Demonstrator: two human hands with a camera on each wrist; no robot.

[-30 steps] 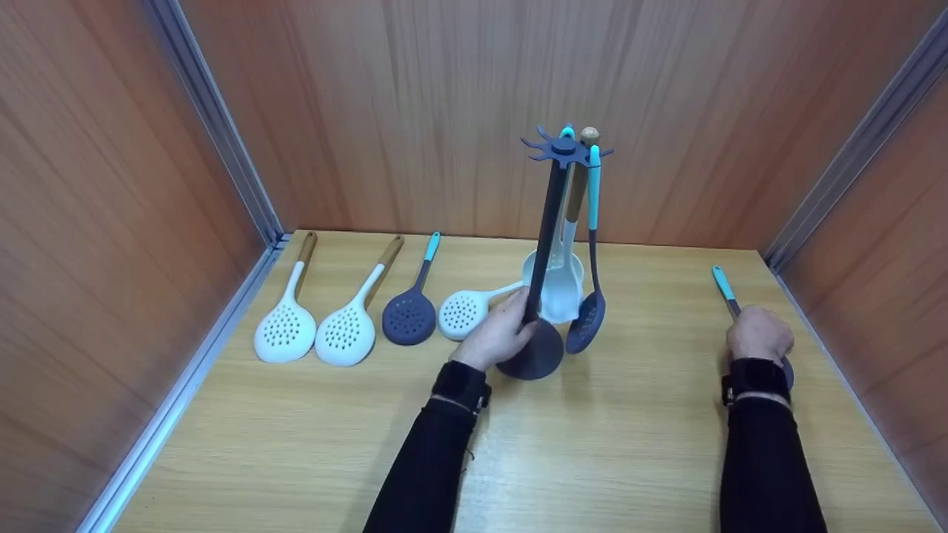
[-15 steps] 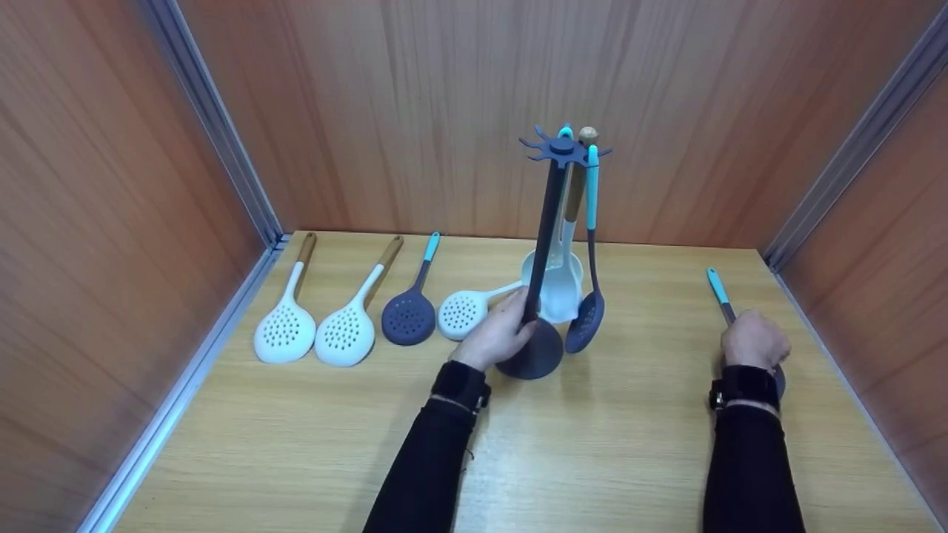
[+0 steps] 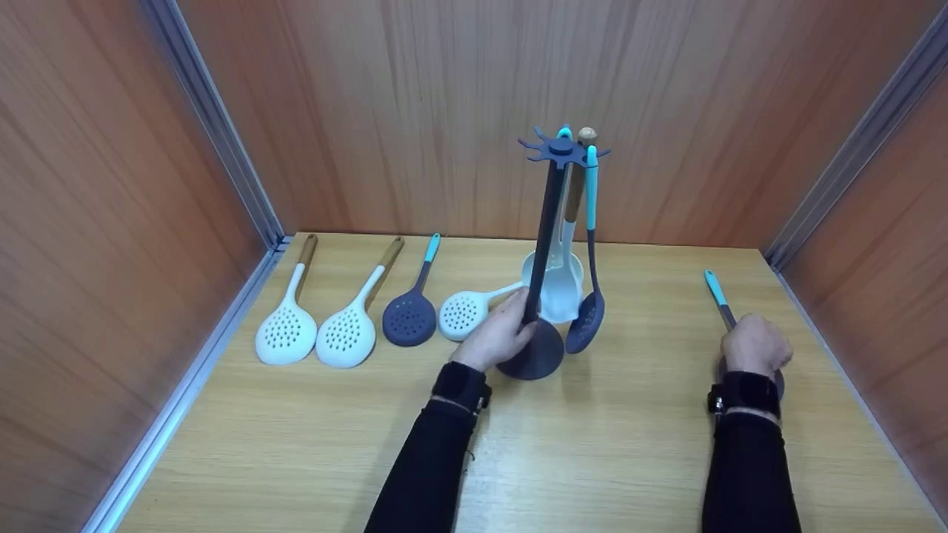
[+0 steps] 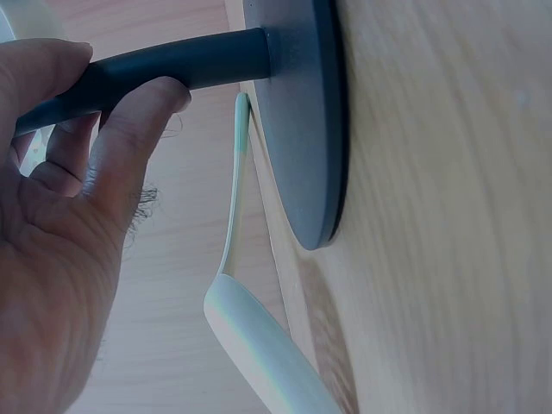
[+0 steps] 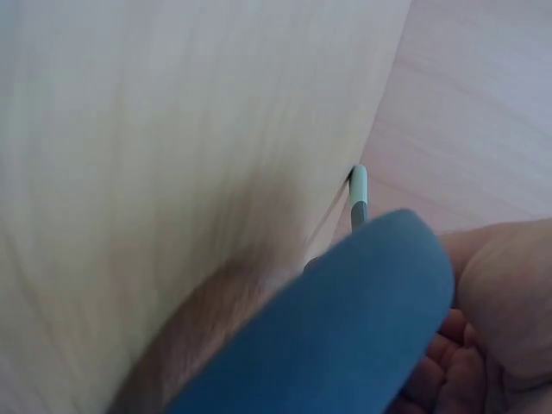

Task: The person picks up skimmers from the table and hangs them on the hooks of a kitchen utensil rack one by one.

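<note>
From the head camera, taking the round base as the clock's centre, there was one dark upright stand with a hooked crown point(image 3: 547, 244). Two white, round, perforated skimmers with brown handles point(image 3: 346, 337) lay at nine o'clock, then one dark perforated skimmer with a turquoise handle point(image 3: 409, 318), then one small white perforated skimmer point(image 3: 464, 314) at ten. Three utensils point(image 3: 561, 296) hung toward one to two o'clock; one dark, turquoise-handled utensil point(image 3: 716, 289) was at three.
</note>
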